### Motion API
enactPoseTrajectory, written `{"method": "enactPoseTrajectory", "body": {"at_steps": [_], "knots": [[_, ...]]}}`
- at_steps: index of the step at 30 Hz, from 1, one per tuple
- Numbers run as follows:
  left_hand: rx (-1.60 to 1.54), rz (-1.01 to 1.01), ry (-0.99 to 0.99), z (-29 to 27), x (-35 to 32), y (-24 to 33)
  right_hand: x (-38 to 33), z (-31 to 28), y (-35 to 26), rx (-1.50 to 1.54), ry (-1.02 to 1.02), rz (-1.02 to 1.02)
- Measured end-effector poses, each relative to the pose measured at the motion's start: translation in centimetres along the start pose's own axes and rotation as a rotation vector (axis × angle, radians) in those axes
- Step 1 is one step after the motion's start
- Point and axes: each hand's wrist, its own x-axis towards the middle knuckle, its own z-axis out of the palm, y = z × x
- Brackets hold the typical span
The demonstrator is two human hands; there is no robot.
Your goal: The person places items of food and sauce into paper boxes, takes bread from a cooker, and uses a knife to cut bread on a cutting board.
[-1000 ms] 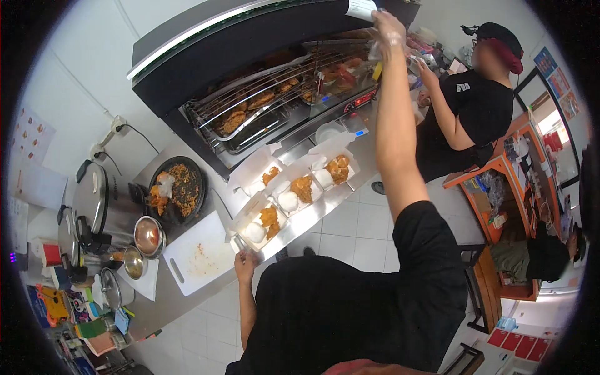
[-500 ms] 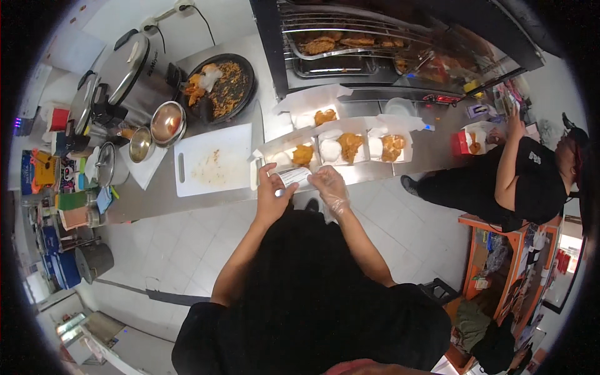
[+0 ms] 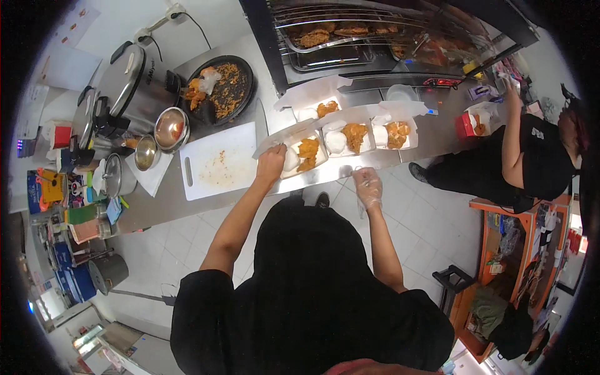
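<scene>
The left hand [image 3: 270, 164] pinches the lid of the nearest white takeaway box [image 3: 300, 155] of fried chicken and rice, just right of the cutting board [image 3: 219, 161] on the tabletop [image 3: 156, 203], while the gloved right hand [image 3: 367, 186] hangs loosely open, empty; the box looks light and flimsy, best supported underneath.

Single head-worn fisheye view, steeply downward over steel counter [image 3: 350, 172] from above.

Can't really see the left hand's [image 3: 270, 164] fingers, they're tucked over the near edge of the white takeaway box [image 3: 300, 156]. The right hand [image 3: 367, 186] wears a clear plastic glove, so whatever it's pinching is unreadable. The steel counter's [image 3: 156, 203] front edge disappears behind the person's black-hooded head [image 3: 306, 250].
</scene>
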Motion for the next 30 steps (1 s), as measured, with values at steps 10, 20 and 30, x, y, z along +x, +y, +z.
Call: {"method": "enactPoseTrajectory", "body": {"at_steps": [10, 20, 30], "knots": [[0.061, -0.138, -0.231, 2.3, 2.4, -0.2, -3.5, -0.2, 1.7, -0.164, -0.027, 0.188], [0.143, -0.172, -0.408, 0.0, 3.0, 1.8, -1.0, 0.1, 3.9, -0.212, -0.051, 0.046], [-0.075, -0.319, -0.222, -4.3, -4.0, 0.9, 5.4, -2.4, -2.8, 0.053, -0.064, -0.026]]}}
